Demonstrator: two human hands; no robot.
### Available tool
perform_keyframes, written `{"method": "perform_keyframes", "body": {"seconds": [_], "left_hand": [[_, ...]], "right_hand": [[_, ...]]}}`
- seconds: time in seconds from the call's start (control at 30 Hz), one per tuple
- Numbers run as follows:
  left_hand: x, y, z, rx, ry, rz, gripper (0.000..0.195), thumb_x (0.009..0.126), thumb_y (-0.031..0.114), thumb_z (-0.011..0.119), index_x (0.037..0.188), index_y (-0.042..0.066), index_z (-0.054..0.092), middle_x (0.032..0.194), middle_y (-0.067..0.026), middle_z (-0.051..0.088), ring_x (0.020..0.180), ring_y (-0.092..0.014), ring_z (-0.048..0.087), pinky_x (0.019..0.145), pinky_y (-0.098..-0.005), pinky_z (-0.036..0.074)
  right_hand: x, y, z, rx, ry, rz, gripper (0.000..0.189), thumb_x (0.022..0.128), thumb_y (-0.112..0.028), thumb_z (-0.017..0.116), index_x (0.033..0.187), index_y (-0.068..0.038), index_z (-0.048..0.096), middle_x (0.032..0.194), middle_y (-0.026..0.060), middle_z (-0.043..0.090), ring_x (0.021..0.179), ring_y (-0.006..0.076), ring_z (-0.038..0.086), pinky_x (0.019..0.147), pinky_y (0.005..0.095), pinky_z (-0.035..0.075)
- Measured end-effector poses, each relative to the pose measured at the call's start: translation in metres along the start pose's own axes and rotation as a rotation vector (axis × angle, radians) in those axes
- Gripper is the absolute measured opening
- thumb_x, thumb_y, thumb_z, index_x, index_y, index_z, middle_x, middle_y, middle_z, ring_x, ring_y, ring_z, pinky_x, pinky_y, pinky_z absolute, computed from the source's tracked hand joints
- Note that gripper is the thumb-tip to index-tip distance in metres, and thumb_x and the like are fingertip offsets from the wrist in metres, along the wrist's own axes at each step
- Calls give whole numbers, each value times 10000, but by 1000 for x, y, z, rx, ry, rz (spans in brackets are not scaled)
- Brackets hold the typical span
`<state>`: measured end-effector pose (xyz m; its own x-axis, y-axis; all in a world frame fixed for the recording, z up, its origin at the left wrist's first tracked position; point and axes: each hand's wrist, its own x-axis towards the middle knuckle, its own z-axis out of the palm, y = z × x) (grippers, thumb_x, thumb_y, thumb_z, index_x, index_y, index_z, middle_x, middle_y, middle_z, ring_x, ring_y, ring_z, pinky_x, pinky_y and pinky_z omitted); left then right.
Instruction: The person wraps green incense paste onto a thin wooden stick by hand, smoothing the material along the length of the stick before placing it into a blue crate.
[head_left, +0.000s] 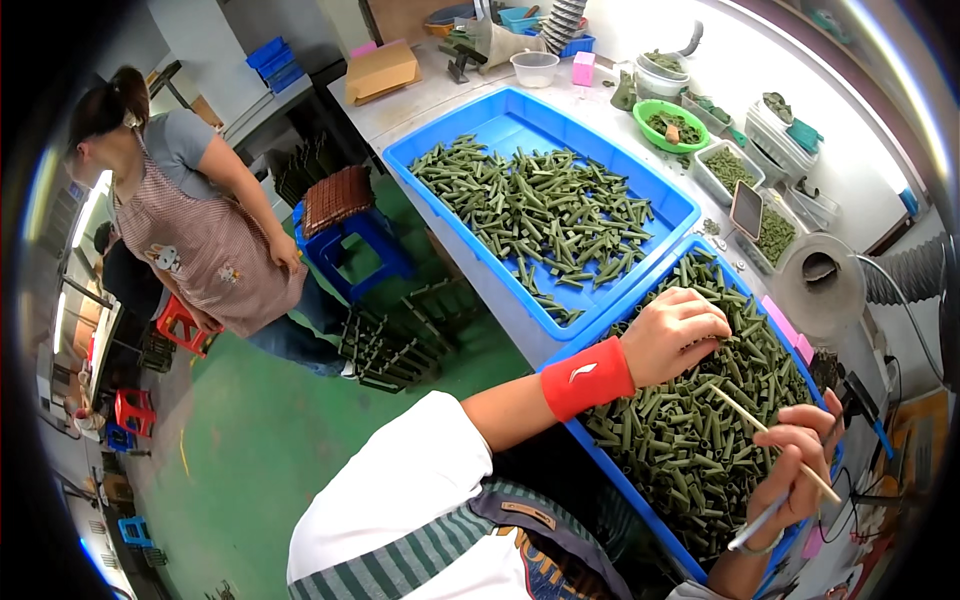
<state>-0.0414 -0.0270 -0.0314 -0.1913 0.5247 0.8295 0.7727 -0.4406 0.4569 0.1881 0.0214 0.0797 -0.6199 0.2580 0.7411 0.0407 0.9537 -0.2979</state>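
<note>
My left hand (675, 335), with a red wristband (587, 377) on its wrist, reaches over the near blue tray (637, 517) heaped with short green tube-shaped pieces (690, 442). Its fingers are bent down at the heap, and whether they pinch a piece is hidden. Over the tray's right side, my right hand (799, 465) holds a thin wooden stick (776, 444) between its fingers. A pale, blurred rod (757, 521) also lies in that hand. The farther blue tray (622, 120) holds a looser layer of similar green pieces (540, 202).
A person in a checked apron (217, 255) stands left of the bench, near a blue stool (360, 247). Along the bench's back are a green bowl (637, 112), plastic tubs (697, 169), a phone (746, 210), a suction funnel (817, 285) and pink blocks (784, 322).
</note>
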Motion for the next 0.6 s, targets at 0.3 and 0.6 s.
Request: {"method": "perform_keyframes", "body": {"seconds": [0.3, 0.6], "left_hand": [[4, -1, -6, -121, 20, -29, 249, 834, 38, 791, 1077, 80, 753, 1080, -82, 769, 1006, -277, 727, 897, -388, 564], [8, 4, -6, -154, 49, -98, 303, 783, -80, 786, 1061, 37, 762, 1107, -95, 772, 1041, -253, 734, 916, -360, 589]], "right_hand": [[1, 5, 4, -67, 85, -88, 297, 1122, -299, 467, 1011, -90, 645, 821, 18, 755, 853, 252, 690, 1107, 541, 408], [0, 6, 2, -112, 104, -98, 265, 1098, -325, 537, 1010, -113, 668, 850, 7, 771, 899, 228, 722, 1099, 502, 427]]}}
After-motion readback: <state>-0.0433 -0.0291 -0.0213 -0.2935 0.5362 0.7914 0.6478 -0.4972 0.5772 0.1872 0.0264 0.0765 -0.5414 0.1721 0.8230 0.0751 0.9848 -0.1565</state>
